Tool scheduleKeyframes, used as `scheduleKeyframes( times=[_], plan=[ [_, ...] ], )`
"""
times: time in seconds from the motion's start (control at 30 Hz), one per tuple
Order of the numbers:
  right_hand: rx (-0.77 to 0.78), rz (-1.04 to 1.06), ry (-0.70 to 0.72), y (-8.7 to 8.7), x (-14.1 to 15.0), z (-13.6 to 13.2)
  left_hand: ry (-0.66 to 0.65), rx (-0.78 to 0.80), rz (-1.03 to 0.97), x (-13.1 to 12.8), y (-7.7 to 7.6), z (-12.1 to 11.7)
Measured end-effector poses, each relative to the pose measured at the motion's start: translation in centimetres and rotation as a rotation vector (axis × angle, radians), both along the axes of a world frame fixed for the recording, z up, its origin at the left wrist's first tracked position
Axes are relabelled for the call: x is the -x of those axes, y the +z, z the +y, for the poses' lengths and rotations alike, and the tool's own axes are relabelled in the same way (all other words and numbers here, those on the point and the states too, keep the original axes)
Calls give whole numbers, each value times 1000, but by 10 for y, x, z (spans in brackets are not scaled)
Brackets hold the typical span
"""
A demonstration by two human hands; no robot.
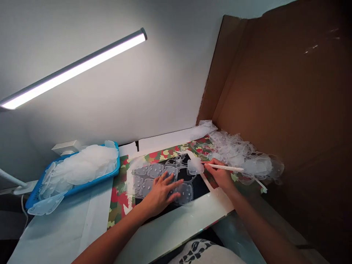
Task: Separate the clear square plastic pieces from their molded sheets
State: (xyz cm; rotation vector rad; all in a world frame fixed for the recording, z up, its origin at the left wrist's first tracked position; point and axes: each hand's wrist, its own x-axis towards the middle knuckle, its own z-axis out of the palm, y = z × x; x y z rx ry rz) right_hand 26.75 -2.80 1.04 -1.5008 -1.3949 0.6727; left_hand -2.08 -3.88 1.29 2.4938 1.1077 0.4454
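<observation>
My left hand (164,189) lies with its fingers spread on a translucent sheet (155,169) of rounded, dotted pad shapes over a black surface. My right hand (220,174) grips a slim white pen-like stick (227,167) that points left. At the stick's tip is a loose frosted, rounded piece (195,166), beside a dark gap in the sheet. Whether my right fingers also touch this piece is hard to tell. Thin clear cut-out strips (178,159) lie at the sheet's far edge. Beneath everything is a camouflage-patterned mat (118,194).
On the left a blue basket (95,181) is heaped with frosted pieces (85,165). A tangled pile of clear scraps (236,148) lies to the right, against a tall cardboard panel (275,84). A tube lamp (77,68) shines above; a white strip (178,223) borders the near edge.
</observation>
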Motion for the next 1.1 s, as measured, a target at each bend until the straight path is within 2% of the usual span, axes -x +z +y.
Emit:
scheduleKeyframes(
  times=[0.1,0.17,0.23,0.4,0.6,0.73,0.8,0.9,0.93,0.97,1.0,1.1],
  plan=[
    [-17,15,216,12,20,-17,219,316,-241,-23,12,32],
    [8,-1,384,17,32,-23,247,543,-300,-39,12,51],
    [58,54,461,18,36,-21,225,610,-288,-52,7,61],
    [158,332,339,5,26,8,215,445,-270,-59,-7,52],
    [270,262,472,-2,33,25,249,184,-218,-55,-3,37],
    [202,98,360,-7,40,33,231,38,-168,-52,0,25],
    [164,3,281,-12,39,38,134,-172,-161,-43,1,11],
    [123,-72,243,-15,31,43,-158,-528,-251,-21,0,-16],
    [119,-81,259,-14,28,43,-228,-560,-303,-13,-1,-23],
    [119,-88,277,-12,24,43,-244,-538,-351,-4,0,-28],
    [118,-92,287,-8,20,41,-190,-474,-385,4,0,-31],
    [43,-66,241,4,16,33,182,-225,-325,23,3,-26]
  ],
)
